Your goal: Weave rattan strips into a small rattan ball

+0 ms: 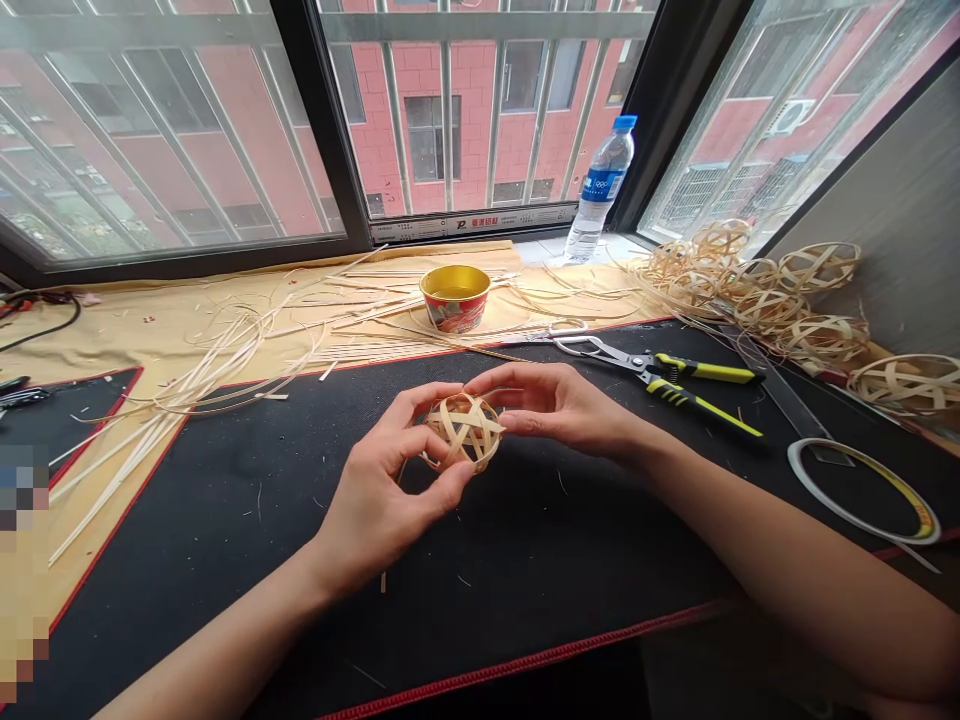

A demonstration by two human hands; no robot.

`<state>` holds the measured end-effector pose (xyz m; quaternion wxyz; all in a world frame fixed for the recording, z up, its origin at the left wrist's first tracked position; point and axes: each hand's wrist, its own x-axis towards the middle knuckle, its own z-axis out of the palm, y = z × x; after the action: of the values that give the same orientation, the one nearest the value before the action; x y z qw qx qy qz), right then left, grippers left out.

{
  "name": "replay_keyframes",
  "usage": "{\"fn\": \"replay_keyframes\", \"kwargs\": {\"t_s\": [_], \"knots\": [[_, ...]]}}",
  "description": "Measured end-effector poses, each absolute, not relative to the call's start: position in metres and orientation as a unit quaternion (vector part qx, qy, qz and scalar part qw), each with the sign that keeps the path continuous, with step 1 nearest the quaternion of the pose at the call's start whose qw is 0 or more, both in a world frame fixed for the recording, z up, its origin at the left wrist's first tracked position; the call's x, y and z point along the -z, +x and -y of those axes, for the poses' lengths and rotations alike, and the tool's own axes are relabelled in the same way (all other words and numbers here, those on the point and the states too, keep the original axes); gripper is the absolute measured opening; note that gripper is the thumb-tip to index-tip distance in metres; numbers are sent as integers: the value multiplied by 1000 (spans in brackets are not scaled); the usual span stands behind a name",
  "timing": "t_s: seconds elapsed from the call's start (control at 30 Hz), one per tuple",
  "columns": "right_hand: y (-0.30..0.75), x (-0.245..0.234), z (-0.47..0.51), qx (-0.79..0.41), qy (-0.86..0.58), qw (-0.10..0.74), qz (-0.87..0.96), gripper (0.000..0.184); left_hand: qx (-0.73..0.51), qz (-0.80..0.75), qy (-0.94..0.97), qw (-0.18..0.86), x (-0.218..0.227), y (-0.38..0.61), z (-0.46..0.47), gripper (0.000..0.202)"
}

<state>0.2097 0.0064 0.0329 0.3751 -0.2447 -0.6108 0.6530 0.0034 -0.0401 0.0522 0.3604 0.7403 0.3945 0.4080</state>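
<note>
Left hand (382, 490): grip wrapped narrow on a round woven pale bamboo-strip ball (463, 432). Right hand (559, 400): fingertips pinch its far side. Ball held over a black red-edged desk mat (225, 530), yellow-and-black-handled steel snips (637, 362) off to the right.

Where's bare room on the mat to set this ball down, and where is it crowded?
Bare black mat lies below the woven ball, reaching the red front edge. Another patch sits between the loose pale strips and your left hand. The right side is crowded: yellow-handled shears, then more woven balls.
</note>
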Motion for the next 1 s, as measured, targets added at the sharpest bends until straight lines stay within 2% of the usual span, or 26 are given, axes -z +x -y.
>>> {"fn": "replay_keyframes", "kwargs": {"t_s": [0.1, 0.27, 0.4, 0.6, 1.0], "knots": [[209, -34, -4, -633, -240, 415, 607, 33, -419, -369, 775, 297, -52, 2, 45, 12], [210, -36, -2, -592, -221, 444, 635, 10, -429, -348, 812, 186, -51, 1, 48, 12], [211, -34, -3, -559, -178, 444, 677, 15, -439, -312, 836, 107, -48, 1, 46, 14], [209, -29, -3, -452, -188, 471, 734, 15, -435, -313, 837, 108, -49, 1, 45, 12], [205, -31, -1, -399, -176, 490, 755, 10, -431, -337, 826, 134, -49, 2, 46, 11]]}}
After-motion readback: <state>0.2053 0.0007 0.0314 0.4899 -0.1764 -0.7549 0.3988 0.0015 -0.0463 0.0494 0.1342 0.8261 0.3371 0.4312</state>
